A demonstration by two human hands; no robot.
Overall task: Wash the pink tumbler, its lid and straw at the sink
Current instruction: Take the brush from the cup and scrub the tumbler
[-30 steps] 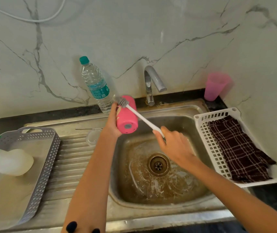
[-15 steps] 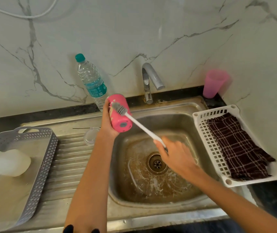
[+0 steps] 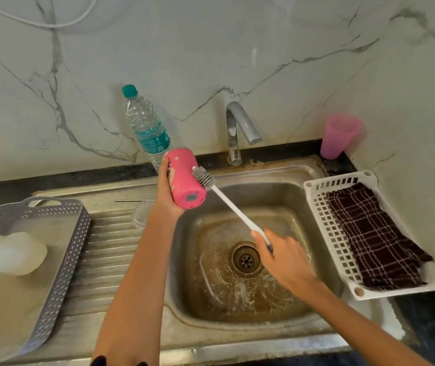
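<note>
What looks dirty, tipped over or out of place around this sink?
The sink is stained brown, with whitish streaks around the drain. A white bottle lies on its side in the grey tray. Nothing looks broken.

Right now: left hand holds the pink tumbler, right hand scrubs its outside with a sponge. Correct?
No. The right hand holds a bottle brush, not a sponge; the head view shows its bristles against the outside of the pink tumbler in the left hand.

Left hand (image 3: 167, 199) and right hand (image 3: 286, 261) are bare, forearms slender; black fabric (image 3: 97, 361) shows at the left elbow.
</note>
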